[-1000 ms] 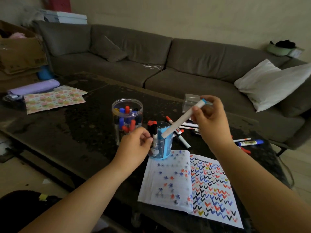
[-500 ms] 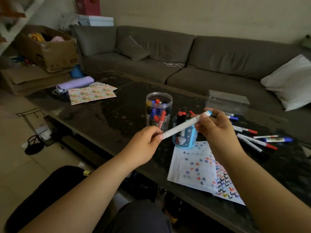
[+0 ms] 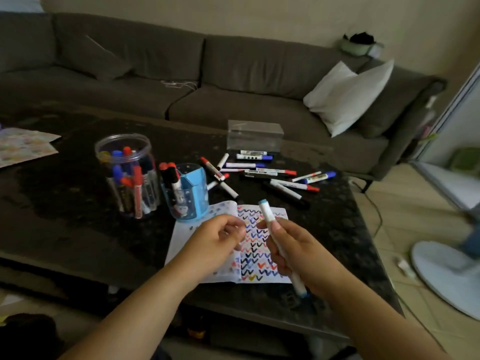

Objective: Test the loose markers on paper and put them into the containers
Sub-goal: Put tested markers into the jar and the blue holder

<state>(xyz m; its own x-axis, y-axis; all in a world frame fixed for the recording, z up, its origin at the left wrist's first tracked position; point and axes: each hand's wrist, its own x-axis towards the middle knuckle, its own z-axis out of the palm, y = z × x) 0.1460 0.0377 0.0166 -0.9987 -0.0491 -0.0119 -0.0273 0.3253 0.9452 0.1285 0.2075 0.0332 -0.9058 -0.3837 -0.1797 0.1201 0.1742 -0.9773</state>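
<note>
Since the earlier frame the left hand (image 3: 219,239) has let go of the white marker (image 3: 281,246), which now stands nearly upright over the open notebook (image 3: 255,245) instead of slanting between both hands. The right hand (image 3: 302,252) alone has it, fingers curled round the barrel in a closed grip, light-blue end up and the other blue end low near the counter (image 3: 78,216) edge. The left hand hovers just left of it over the notebook, fingers loosely curled; whether they pinch a cap is too blurred to tell. Behind the notebook stand the blue pen cup (image 3: 188,193) and clear jar (image 3: 128,175), both holding markers; loose markers (image 3: 270,175) lie scattered beyond.
</note>
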